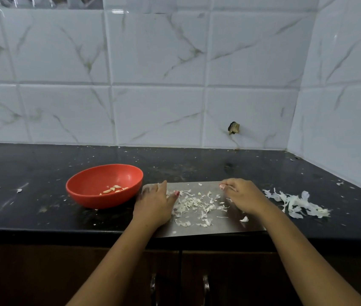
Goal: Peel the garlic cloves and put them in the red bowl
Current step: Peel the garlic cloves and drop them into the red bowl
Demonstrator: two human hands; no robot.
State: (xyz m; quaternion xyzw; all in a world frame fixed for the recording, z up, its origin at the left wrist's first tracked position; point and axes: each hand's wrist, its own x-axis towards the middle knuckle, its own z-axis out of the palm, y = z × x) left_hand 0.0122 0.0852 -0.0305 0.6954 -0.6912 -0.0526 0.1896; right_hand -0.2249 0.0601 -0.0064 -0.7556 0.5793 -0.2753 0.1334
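Note:
The red bowl (pixel 91 184) stands on the black counter, left of a grey cutting board (pixel 199 228), and holds several peeled garlic cloves (pixel 112 189). Loose garlic skins (pixel 193 205) are scattered over the middle of the board. My left hand (pixel 153 206) lies flat on the board's left side, fingers straight toward its far corner and thumb pointing at the skins. My right hand (pixel 241 196) rests on the board's far right part with its fingers curled under. Whether it holds anything is hidden. No unpeeled clove is plainly visible.
A larger heap of papery garlic skin (pixel 296 203) lies on the counter right of the board. Small skin flecks dot the black counter (pixel 31 208). White tiled walls close off the back and right. Cabinet doors with handles sit below the counter's front edge.

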